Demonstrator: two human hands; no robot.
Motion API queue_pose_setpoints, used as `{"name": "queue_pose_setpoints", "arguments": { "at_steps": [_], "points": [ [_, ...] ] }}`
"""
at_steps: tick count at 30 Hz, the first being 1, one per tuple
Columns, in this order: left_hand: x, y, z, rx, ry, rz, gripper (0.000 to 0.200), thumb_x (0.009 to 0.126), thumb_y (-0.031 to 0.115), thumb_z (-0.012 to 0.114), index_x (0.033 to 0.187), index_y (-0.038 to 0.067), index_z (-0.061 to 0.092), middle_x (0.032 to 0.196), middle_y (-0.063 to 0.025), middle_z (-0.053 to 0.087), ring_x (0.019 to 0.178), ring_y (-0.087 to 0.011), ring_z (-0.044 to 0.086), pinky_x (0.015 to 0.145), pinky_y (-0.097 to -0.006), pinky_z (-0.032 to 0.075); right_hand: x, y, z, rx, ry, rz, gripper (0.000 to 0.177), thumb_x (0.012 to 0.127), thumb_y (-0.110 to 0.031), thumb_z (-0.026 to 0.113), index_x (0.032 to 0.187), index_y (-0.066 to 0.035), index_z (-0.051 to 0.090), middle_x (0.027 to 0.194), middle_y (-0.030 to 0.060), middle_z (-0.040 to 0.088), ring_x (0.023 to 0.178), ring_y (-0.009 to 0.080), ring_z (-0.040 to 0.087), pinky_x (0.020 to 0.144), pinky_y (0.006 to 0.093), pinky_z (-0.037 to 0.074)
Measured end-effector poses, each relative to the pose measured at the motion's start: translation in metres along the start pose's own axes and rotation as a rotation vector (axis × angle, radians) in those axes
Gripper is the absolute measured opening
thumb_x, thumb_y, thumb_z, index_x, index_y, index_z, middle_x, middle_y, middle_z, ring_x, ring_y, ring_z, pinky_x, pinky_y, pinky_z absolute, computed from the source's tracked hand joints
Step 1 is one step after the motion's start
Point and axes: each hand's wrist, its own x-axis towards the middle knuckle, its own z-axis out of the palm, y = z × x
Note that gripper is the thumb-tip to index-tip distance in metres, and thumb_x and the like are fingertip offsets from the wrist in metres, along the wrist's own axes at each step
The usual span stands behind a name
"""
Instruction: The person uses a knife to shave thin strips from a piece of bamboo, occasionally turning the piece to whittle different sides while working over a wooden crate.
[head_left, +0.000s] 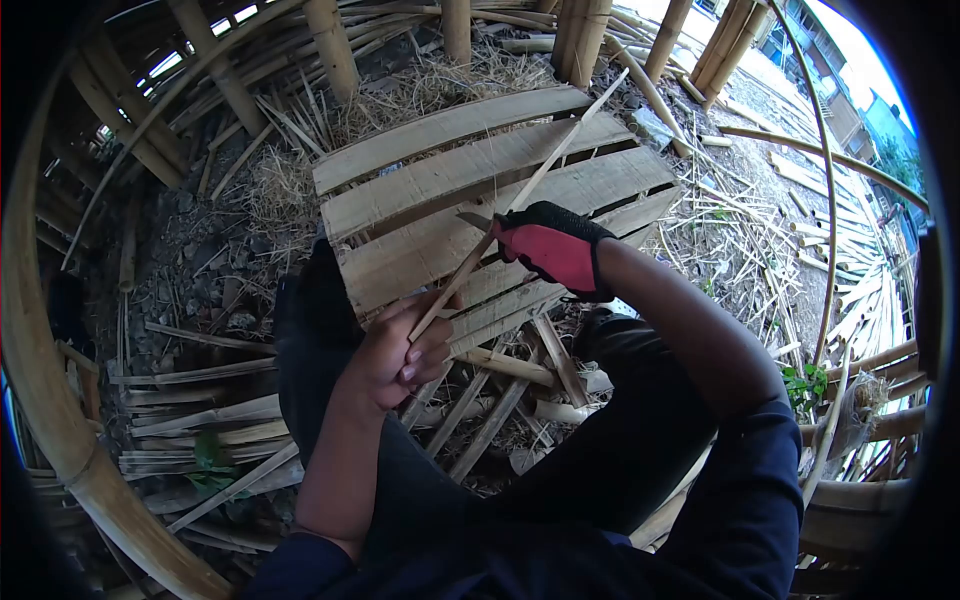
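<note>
A long thin bamboo strip (pixel 552 160) slants up and away over a low slatted wooden bench (pixel 430 205). My bare left hand (pixel 405 350) is closed around the strip's near end, just past the bench's front edge. On my right hand (pixel 555 248) is a pink and black glove, its fingers wrapped round a knife whose handle they hide. The short knife blade (pixel 474 220) points left and crosses the strip above the slats. The strip passes right at the gloved fingers.
Upright bamboo poles (pixel 330 50) stand behind the bench, with dry shavings (pixel 285 185) around it. Split bamboo pieces (pixel 205 425) lie stacked at left. A thick bamboo pole (pixel 55 400) curves along the left edge. Pale strips (pixel 870 285) cover the ground at right.
</note>
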Motion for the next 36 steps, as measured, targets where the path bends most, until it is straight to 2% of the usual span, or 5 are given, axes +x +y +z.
{"name": "queue_pose_setpoints", "arguments": {
  "at_steps": [10,19,22,29,36],
  "points": [
    [0.008,-0.003,0.005,-0.016,-0.073,0.045,0.031,0.108,0.026,0.038,0.116,0.002,0.055,0.053,0.0048,0.038,0.040,-0.0039,0.033,0.038,-0.0198,0.027,-0.011,-0.003,-0.018,0.246,-0.072,0.013,0.041,0.104,-0.042,0.051,0.093,-0.005,0.065,0.070,-0.0045,0.047,0.060,0.0059,0.041,0.055,0.0226,0.033],
    [0.014,-0.007,0.011,0.042,0.144,0.135,0.047,0.107,0.027,0.043,0.134,-0.010,0.052,0.046,0.0066,0.032,0.036,-0.0035,0.030,0.036,-0.0194,0.025,-0.012,-0.006,-0.022,-0.075,-0.019,-0.042,0.037,0.102,-0.034,0.048,0.091,-0.003,0.064,0.070,-0.0004,0.051,0.062,0.0105,0.047,0.060,0.0278,0.041],
    [0.017,-0.011,0.004,-0.010,0.130,0.166,0.045,0.106,0.027,0.044,0.131,-0.009,0.055,0.045,0.0063,0.033,0.036,-0.0034,0.031,0.036,-0.0195,0.025,-0.003,0.007,-0.015,-0.468,0.067,-0.501,0.039,0.100,-0.034,0.046,0.087,-0.002,0.062,0.071,0.0043,0.055,0.065,0.0138,0.052,0.063,0.0291,0.043],
    [0.016,-0.013,0.002,-0.001,0.185,0.189,0.041,0.106,0.025,0.045,0.128,-0.008,0.057,0.047,0.0050,0.038,0.035,-0.0033,0.031,0.035,-0.0197,0.024,0.000,0.011,-0.003,-0.350,0.085,-0.435,0.034,0.099,-0.027,0.045,0.085,-0.001,0.060,0.074,0.0077,0.059,0.068,0.0181,0.057,0.065,0.0322,0.046],
    [0.015,-0.014,0.007,0.009,0.196,0.185,0.041,0.107,0.025,0.044,0.126,-0.008,0.059,0.046,0.0055,0.036,0.035,-0.0033,0.030,0.034,-0.0197,0.024,0.013,0.028,0.000,-0.568,0.132,-0.588,0.023,0.097,-0.018,0.046,0.088,-0.001,0.058,0.075,0.0111,0.060,0.070,0.0258,0.062,0.066,0.0346,0.049]
  ]
}}
